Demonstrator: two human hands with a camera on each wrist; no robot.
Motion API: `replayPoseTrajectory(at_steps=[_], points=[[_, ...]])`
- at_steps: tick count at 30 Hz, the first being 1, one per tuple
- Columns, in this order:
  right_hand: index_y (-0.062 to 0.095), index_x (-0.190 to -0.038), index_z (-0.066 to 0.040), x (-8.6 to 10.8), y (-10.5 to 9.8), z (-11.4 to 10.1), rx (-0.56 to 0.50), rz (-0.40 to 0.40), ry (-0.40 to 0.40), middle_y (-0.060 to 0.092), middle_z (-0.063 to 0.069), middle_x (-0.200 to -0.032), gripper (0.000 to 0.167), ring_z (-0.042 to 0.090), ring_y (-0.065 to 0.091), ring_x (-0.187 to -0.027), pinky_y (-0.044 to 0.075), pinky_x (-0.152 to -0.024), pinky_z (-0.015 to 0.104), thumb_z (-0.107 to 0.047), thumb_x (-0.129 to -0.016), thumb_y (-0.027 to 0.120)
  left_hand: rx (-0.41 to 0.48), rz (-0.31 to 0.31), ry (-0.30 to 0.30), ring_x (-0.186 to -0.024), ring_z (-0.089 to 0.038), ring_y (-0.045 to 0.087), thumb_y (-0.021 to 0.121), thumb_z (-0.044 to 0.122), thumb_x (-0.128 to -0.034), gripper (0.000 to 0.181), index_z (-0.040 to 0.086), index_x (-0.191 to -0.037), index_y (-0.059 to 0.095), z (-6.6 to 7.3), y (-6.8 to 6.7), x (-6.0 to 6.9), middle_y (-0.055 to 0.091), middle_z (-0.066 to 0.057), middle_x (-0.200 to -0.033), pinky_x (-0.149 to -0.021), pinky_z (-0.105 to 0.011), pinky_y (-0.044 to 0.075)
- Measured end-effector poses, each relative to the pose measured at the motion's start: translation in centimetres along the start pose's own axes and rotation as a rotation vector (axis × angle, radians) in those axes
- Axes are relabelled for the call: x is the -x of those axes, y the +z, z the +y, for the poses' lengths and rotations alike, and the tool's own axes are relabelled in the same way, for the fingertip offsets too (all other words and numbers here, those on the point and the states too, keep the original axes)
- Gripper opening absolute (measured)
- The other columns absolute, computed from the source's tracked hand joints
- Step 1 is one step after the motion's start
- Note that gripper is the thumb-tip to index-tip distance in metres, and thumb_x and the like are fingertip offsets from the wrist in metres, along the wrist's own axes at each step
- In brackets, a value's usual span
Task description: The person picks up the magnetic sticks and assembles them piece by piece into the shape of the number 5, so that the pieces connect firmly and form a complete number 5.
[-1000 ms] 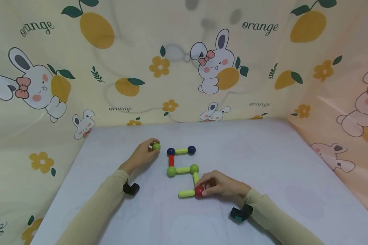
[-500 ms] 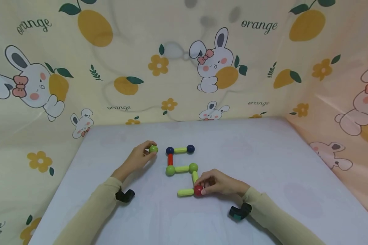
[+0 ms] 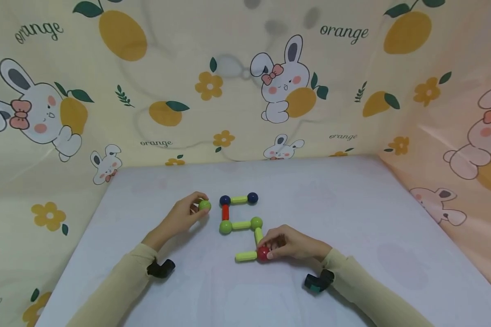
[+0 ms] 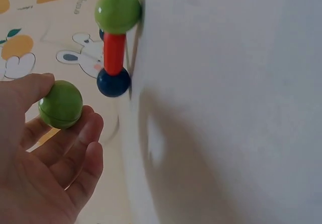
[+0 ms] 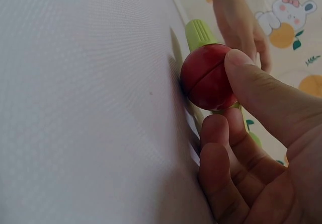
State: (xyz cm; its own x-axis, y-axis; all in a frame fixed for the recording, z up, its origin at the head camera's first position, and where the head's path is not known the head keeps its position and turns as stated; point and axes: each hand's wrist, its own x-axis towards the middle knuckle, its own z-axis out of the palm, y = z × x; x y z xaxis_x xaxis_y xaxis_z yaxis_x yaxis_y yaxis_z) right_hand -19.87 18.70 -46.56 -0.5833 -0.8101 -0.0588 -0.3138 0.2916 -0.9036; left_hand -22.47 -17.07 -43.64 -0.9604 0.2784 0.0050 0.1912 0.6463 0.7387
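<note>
My left hand point(image 3: 182, 216) pinches a loose green ball point(image 4: 61, 104) between thumb and fingers, held above the table left of the joined pieces. My right hand point(image 3: 294, 244) grips a red ball point(image 5: 209, 76) at the near right corner of the figure. From that ball a yellow-green rod point(image 3: 246, 256) points left with a free end, and another rod point(image 3: 258, 235) runs up to a green ball point(image 3: 256, 222). A further rod point(image 3: 241, 225) leads to a second green ball point(image 3: 226, 227). A red rod point(image 3: 225, 212) joins that one to a dark blue ball point(image 3: 225, 200).
At the far end, a yellow-green rod point(image 3: 239, 199) links to another dark blue ball point(image 3: 252, 197). The figure lies flat on a white table point(image 3: 343, 195). A printed curtain point(image 3: 229, 104) stands behind the table and along its sides. A black wrist camera point(image 3: 161, 268) sits on the left sleeve.
My left hand has drawn slightly back toward the near side with the green ball still pinched. The right hand keeps its grip on the red ball, and the head view has shifted a little.
</note>
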Motion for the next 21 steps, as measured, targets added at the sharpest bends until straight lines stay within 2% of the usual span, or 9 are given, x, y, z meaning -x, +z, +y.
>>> replayPoseTrajectory(at_steps=[4,14,21], points=[[0.071,-0.122,-0.005,0.0,0.0,0.0,0.0,-0.002,0.002,0.07,0.015,-0.107,0.032,0.004,0.058,-0.084,0.049,-0.074,0.019,-0.013,-0.091,0.074,-0.004,-0.029,0.022,-0.092,-0.019,0.061,0.067,0.022,-0.098,0.036,0.01,-0.13,0.057,0.7,0.2,0.8,0.068,-0.012,-0.124,-0.078,-0.03,0.053],[0.072,-0.121,-0.004,-0.1,0.1,-0.4,0.007,0.001,-0.001,0.069,0.016,-0.105,0.032,0.003,0.057,-0.084,0.049,-0.073,0.018,-0.013,-0.091,0.075,-0.031,-0.077,0.142,-0.093,-0.015,0.064,0.072,0.017,-0.0939,0.033,0.006,-0.122,0.058,2.2,1.3,2.2,0.071,-0.01,-0.117,-0.078,-0.024,0.053],[0.072,-0.121,-0.004,0.1,0.1,-0.4,0.0,0.01,0.012,0.069,0.014,-0.105,0.032,0.003,0.057,-0.083,0.049,-0.072,0.018,-0.012,-0.091,0.075,-0.033,-0.126,0.183,-0.093,-0.014,0.064,0.076,0.018,-0.0914,0.031,0.013,-0.116,0.057,3.1,2.4,3.1,0.07,-0.005,-0.113,-0.08,-0.024,0.054]])
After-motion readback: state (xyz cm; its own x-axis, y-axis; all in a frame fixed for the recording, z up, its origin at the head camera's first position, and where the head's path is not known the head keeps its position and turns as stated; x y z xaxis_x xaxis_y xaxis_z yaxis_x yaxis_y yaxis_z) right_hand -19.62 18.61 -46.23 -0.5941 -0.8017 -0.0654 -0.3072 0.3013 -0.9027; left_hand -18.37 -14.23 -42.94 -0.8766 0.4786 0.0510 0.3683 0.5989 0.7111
